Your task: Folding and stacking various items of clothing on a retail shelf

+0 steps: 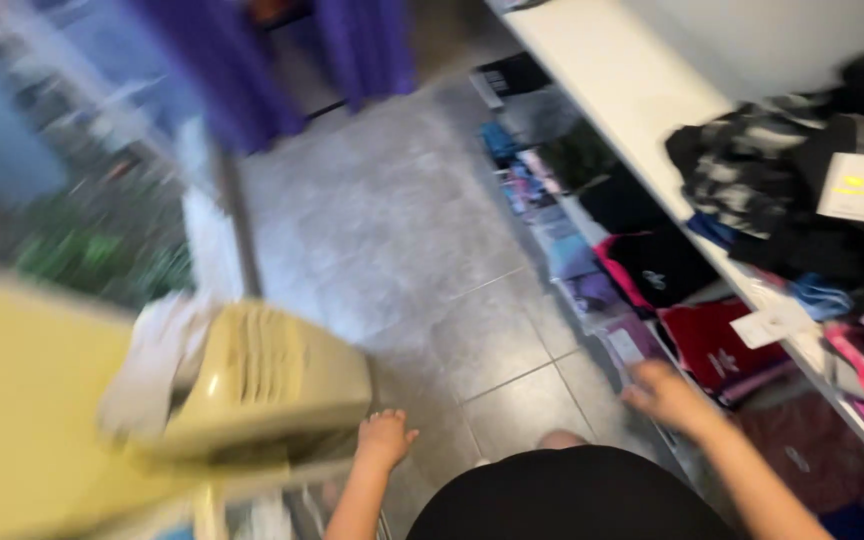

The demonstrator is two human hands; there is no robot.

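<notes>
The picture is motion-blurred. My left hand [384, 437] hangs low at the bottom centre with its fingers curled loosely, next to a pale yellow slatted appliance [264, 378]; it holds nothing that I can see. My right hand [664, 395] reaches to the right toward packaged and folded clothes [652, 262] on the lower shelves, with fingers apart and nothing in them. Dark folded garments [802, 190] with a white and yellow tag [854, 186] lie on the white shelf top [612, 70] at the right.
Grey tiled floor [392, 230] runs up the middle. Purple fabric [252, 60] hangs at the top. A yellow surface [22, 400] fills the lower left, and white cloth [157, 350] lies beside the appliance. A metal pole [237, 215] stands at the left.
</notes>
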